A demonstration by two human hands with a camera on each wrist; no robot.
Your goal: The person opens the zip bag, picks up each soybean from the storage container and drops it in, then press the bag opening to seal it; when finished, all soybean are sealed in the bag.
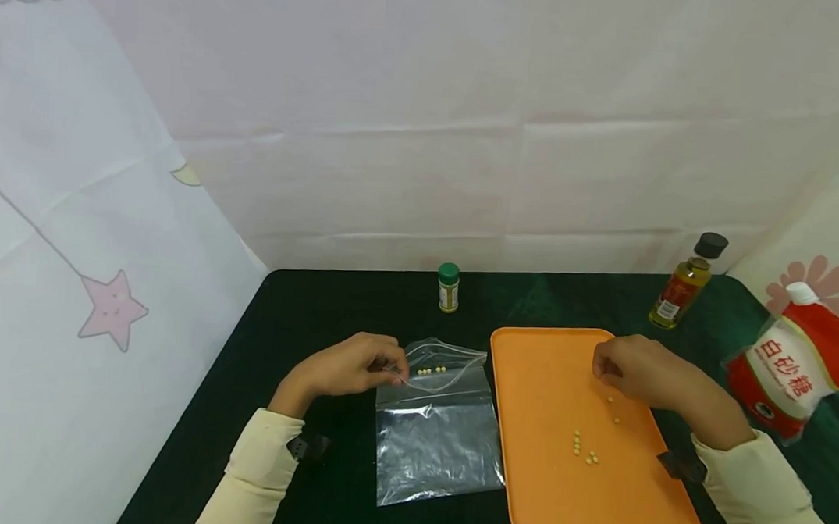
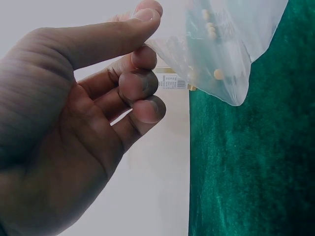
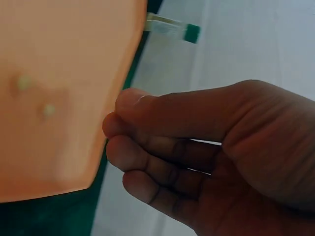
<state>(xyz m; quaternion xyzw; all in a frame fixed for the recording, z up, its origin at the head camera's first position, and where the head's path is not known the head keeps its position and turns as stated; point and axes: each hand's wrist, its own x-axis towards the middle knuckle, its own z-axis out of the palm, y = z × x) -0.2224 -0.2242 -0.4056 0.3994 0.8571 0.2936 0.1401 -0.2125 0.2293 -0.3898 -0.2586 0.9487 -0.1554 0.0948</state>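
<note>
My left hand (image 1: 362, 365) pinches the rim of a clear zip bag (image 1: 440, 443) between thumb and index finger. The bag lies flat on the table with its mouth parted. Several small yellow beans (image 1: 432, 370) sit inside near the mouth; in the left wrist view some beans (image 2: 218, 74) show through the plastic. Over the far right part of an orange tray (image 1: 540, 392) is my right hand (image 1: 643, 371), thumb and index tips together. In the right wrist view nothing shows between those fingertips (image 3: 130, 101). More loose yellow beans (image 1: 577, 443) lie scattered on the tray.
A small green-capped jar (image 1: 449, 288) stands behind the bag. Beyond the tray is an oil bottle (image 1: 680, 293) with a black cap. A red and white sugar pouch (image 1: 783, 368) stands at the right. Dark green cloth (image 1: 333, 313) covers the table, against a pale curtain.
</note>
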